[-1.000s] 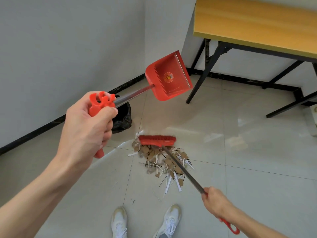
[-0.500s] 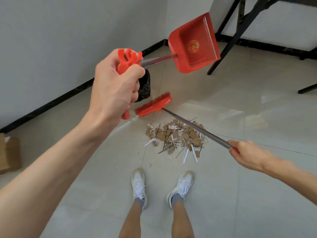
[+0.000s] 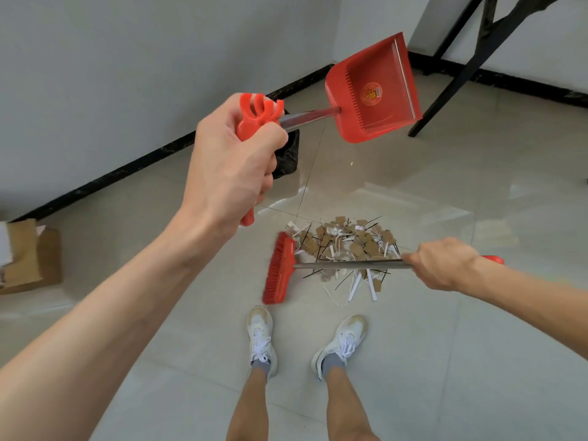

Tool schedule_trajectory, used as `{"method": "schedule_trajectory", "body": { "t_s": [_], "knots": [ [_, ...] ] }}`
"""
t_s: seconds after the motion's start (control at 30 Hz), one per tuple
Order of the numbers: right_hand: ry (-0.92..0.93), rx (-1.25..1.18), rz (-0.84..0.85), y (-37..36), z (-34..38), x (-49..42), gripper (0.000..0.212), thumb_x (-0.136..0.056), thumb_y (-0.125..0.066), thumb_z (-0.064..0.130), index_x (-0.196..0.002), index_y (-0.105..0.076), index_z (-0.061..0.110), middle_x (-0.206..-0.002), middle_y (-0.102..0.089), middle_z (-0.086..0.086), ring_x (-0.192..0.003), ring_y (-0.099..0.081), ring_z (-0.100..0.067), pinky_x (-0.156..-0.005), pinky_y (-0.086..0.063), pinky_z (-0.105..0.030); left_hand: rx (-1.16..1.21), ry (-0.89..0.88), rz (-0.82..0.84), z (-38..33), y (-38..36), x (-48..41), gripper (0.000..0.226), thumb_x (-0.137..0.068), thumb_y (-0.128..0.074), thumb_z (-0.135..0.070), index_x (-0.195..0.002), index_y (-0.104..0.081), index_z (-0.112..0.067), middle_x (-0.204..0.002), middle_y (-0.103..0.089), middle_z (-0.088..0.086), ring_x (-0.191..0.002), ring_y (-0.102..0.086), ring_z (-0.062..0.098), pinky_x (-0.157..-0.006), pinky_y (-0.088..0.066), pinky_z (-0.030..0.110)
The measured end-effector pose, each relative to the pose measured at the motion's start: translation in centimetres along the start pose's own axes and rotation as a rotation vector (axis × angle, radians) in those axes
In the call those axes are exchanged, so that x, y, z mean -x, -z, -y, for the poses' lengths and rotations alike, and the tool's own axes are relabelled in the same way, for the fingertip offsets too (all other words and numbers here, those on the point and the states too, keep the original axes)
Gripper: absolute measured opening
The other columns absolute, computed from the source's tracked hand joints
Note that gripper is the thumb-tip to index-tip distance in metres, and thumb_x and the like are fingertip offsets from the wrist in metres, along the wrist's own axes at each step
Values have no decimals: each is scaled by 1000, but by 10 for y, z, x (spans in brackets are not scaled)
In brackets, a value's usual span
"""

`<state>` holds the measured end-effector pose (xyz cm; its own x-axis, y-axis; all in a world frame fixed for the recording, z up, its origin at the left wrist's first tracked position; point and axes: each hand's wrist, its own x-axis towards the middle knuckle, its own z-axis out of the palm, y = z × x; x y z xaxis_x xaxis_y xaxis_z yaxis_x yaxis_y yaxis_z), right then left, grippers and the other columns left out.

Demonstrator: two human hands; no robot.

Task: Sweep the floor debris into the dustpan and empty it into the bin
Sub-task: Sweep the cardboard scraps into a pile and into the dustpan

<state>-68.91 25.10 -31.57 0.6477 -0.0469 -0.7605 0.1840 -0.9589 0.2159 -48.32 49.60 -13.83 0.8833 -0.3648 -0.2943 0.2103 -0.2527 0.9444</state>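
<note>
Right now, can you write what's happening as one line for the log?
left hand: holds dustpan raised, empty | right hand: holds broom, head left of debris | debris: piled on floor

Wears a white lace-up left trainer (image 3: 261, 338) and a matching right trainer (image 3: 342, 342), both thick-soled, with white laces and slightly grubby toes. Shows short grey socks (image 3: 261, 366) just above the collars. Leaves shins (image 3: 346, 405), forearms (image 3: 111, 313), left hand (image 3: 229, 160) and right hand (image 3: 442, 265) bare.
</note>
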Motion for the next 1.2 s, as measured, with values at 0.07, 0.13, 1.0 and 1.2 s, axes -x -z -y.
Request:
{"method": "schedule_trajectory", "body": {
  "t_s": [0.07,0.13,1.0,1.2],
  "knots": [
    [-13,54,17,6,-26,15,32,-96,-37,22,-122,-55,30,-98,-68,1,-92,-70,-25,-61,-39,-29,9,9,-4,0,0,1,15,-90,-56,-6,-95,-57,-20,-57,-31,-5,-45,-24,15,-42,-21,23],
    [-16,99,33,11,-49,27,34,-97,-35,24,-126,-52,33,-86,-62,0,-95,-70,-23,-63,-37,-30,19,11,-5,-1,-1,1,15,-91,-56,-6,-95,-58,-21,-58,-32,-4,-46,-24,14,-42,-21,23],
    [-249,-147,28,-23,-87,27,32,-96,-36,33,-117,-59,26,-106,-69,-4,-98,-68,-28,-70,-44,-31,-23,-7,46,5,-16,-9,20,-94,-57,-6,-91,-62,-24,-51,-34,-11,-41,-24,10,-40,-22,17],
    [-272,-198,114,-58,-123,97,32,-98,-32,40,-120,-54,32,-87,-58,-1,-94,-66,-26,-71,-45,-32,0,16,32,12,-26,2,22,-94,-58,-7,-91,-64,-28,-50,-35,-12,-40,-25,9,-40,-23,17]
  ]
}}
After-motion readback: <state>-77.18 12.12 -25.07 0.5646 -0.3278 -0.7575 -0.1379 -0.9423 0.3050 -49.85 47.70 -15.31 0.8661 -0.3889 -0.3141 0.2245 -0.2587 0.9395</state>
